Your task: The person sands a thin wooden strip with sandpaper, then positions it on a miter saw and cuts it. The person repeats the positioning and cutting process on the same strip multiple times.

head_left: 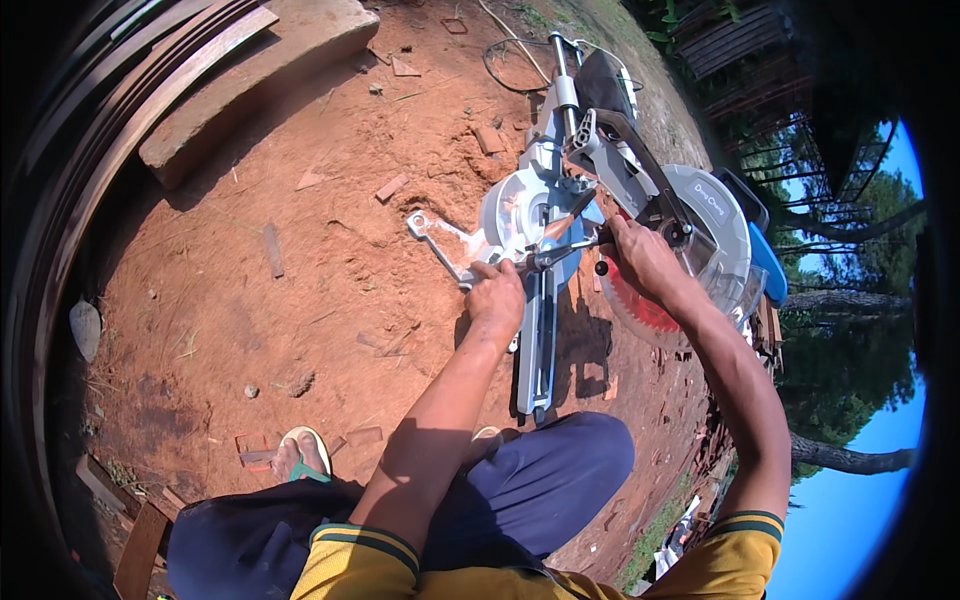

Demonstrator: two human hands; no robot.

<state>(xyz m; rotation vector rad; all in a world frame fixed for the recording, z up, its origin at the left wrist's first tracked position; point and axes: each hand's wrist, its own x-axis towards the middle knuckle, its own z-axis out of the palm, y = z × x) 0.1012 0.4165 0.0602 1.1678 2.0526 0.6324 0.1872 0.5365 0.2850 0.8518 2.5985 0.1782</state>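
Observation:
A sliding mitre saw (535, 200) stands on the ground ahead of me, its toothed red blade (640, 305) and clear guard on the right. A metal rod with a dark sleeve (552, 257) lies crosswise over the saw's base. My left hand (495, 297) is closed at the rod's left end, beside the base edge. At its right end my right hand (642, 255) has its fingers curled, close to the blade; its grip is partly hidden. A small piece of wood (568, 217) rests slanted on the saw table just beyond the rod.
Long boards (165, 110) and a thick timber beam (265, 85) lie at the far left. Small offcuts (392, 187) are scattered over reddish earth. A cable (500, 75) loops behind the saw. More wood scraps (715, 440) lie at the right.

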